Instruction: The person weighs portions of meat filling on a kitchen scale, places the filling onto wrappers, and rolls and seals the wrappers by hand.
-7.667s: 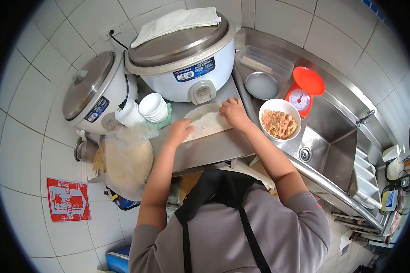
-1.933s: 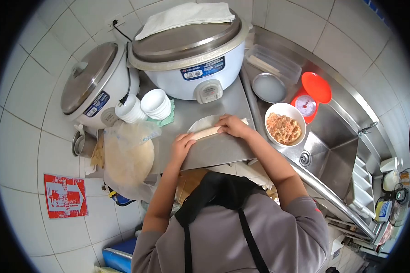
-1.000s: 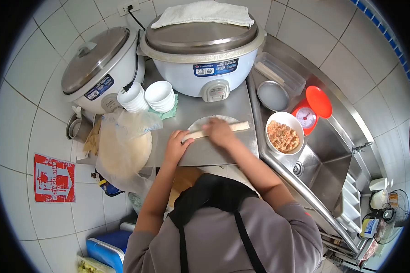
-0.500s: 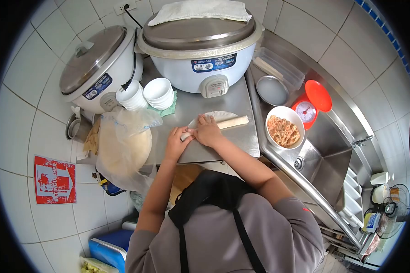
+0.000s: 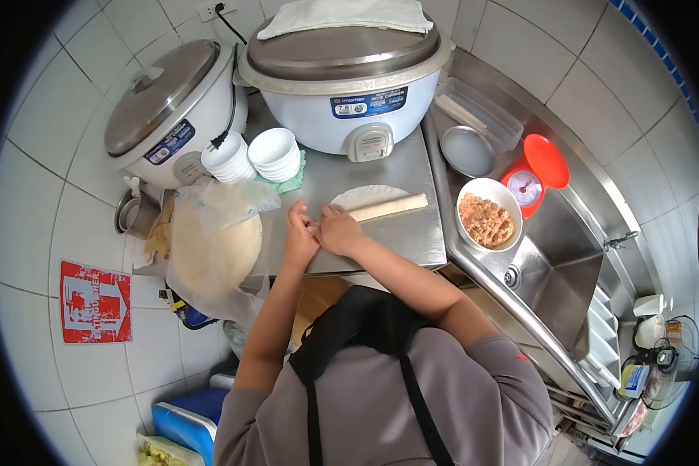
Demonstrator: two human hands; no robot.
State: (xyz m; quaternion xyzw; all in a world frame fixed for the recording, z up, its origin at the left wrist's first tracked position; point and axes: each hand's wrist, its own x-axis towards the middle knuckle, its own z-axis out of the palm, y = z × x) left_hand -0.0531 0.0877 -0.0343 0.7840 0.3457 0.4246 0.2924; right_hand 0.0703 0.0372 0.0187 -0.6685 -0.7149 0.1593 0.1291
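Observation:
On the steel counter (image 5: pixel 396 245) lies a thin round wrapper (image 5: pixel 369 194), its near side rolled into a long pale roll (image 5: pixel 388 207). My right hand (image 5: pixel 338 229) is closed over the left end of the roll. Beside it, my left hand (image 5: pixel 300 233) touches the same end, its fingers partly raised and apart. The left tip of the roll is hidden between my hands. A white bowl of orange-pink minced filling (image 5: pixel 487 219) stands to the right. At the left, a plastic bag (image 5: pixel 217 241) holds a stack of round wrappers.
Two rice cookers (image 5: pixel 346 101) stand behind, one with a folded cloth (image 5: pixel 346 17) on top. Stacked white bowls (image 5: pixel 274 153), a round metal pan (image 5: pixel 467 151), a plastic container with a roll (image 5: pixel 485 113), a red scale (image 5: pixel 530 180) and a sink (image 5: pixel 555 272) surround the work area.
My right hand has moved left along the roll to its left end, beside my left hand. The wrapper has been rolled up further since the earliest frame. My left fingers have lifted slightly.

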